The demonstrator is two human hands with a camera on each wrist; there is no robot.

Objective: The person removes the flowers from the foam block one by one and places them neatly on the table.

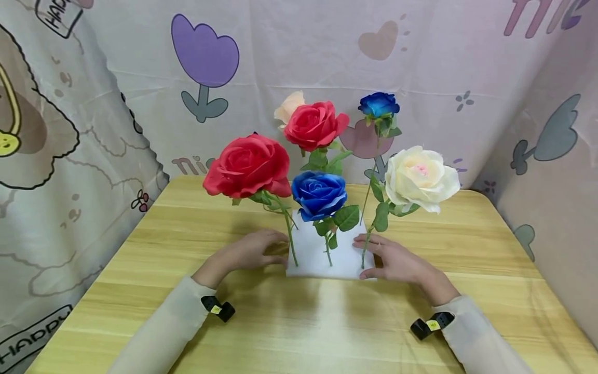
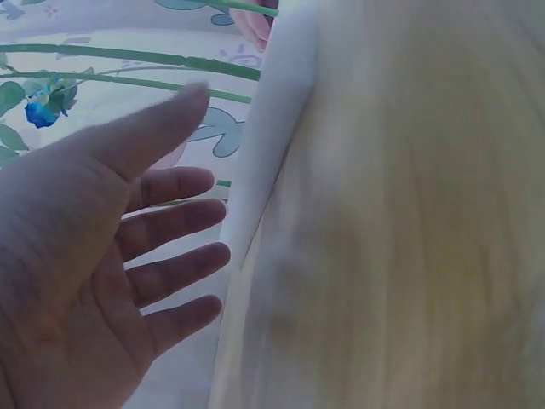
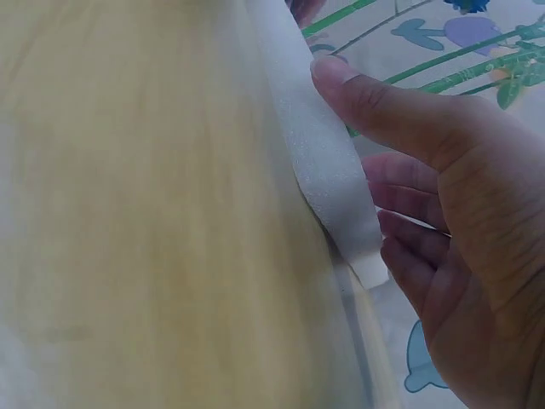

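Note:
A white foam block (image 1: 308, 254) lies on the table, with several artificial roses standing in it on green stems. In front are a red rose (image 1: 249, 165), a blue rose (image 1: 320, 195) and a cream-white rose (image 1: 420, 176). Behind them rise another red rose (image 1: 315, 124), a pale peach rose (image 1: 288, 108) and a smaller blue rose (image 1: 379, 105). My left hand (image 1: 254, 251) is at the block's left side, fingers spread and fairly straight. My right hand (image 1: 402, 262) is at its right side; in the right wrist view the thumb and fingertips meet the foam's edge (image 3: 332, 162).
The wooden table (image 1: 303, 322) extends around the block on all sides. A printed cloth (image 1: 299, 52) hangs behind it and along both sides. The rose heads lean out past the block, the left red one and the white one furthest.

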